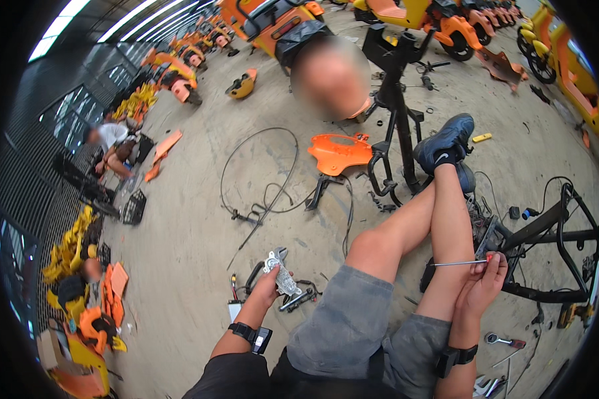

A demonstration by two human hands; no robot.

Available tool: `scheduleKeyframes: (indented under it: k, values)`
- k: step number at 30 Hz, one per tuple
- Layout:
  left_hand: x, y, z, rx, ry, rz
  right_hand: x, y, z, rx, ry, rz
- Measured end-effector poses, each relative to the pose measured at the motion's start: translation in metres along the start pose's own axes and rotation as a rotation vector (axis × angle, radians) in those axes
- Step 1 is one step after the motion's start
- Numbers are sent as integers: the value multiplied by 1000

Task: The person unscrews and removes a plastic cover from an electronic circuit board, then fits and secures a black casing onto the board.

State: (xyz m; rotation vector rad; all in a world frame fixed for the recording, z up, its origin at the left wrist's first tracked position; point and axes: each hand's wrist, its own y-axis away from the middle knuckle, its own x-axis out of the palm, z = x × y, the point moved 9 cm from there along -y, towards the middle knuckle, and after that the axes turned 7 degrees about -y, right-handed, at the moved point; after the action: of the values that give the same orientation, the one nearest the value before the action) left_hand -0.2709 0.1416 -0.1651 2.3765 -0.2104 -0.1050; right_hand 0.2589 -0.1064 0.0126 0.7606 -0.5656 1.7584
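Observation:
My left hand point(266, 287) is closed around a silvery cast metal part point(284, 278), held up over the floor left of my knees. My right hand point(484, 287) grips a screwdriver point(460, 263) by its red handle, the thin shaft pointing left across my shin. Just beyond that hand lies a bare black scooter frame point(546, 233), with wires and a metal block around its near end. Below the metal part, black cables and a metal tool or fitting point(295, 300) lie on the concrete. Its exact kind is hard to make out.
An orange panel point(339, 154) and a looped black cable point(259, 207) lie ahead, near an upright black frame point(400, 120). A ratchet point(504, 341) and a yellow cordless drill point(568, 315) are at the right. Another person point(115, 141) sits far left. Orange and yellow scooters stand behind.

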Motion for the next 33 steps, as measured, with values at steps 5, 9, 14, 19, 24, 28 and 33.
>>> scheduleKeyframes:
  k: [5,9,14,19,24,28,33]
  values:
    - [4,-30,-52,-245,97,-130,-1,-3,-3,20,9,-46]
    - [50,-50,-221,191,194,-33,0,-9,0,-17,10,-21]
    - [92,160,-414,1148,317,114,0,-5,6,-38,22,-21]
    - [60,136,-363,1021,326,74,10,-4,-7,-14,7,-35]
    - [50,13,-201,508,129,79,11,-1,-7,6,49,-18]
    - [37,-36,-51,17,-38,2,1,-4,-3,-13,41,-23]
    - [9,-43,10,-112,44,-55,11,2,-18,31,46,-19]
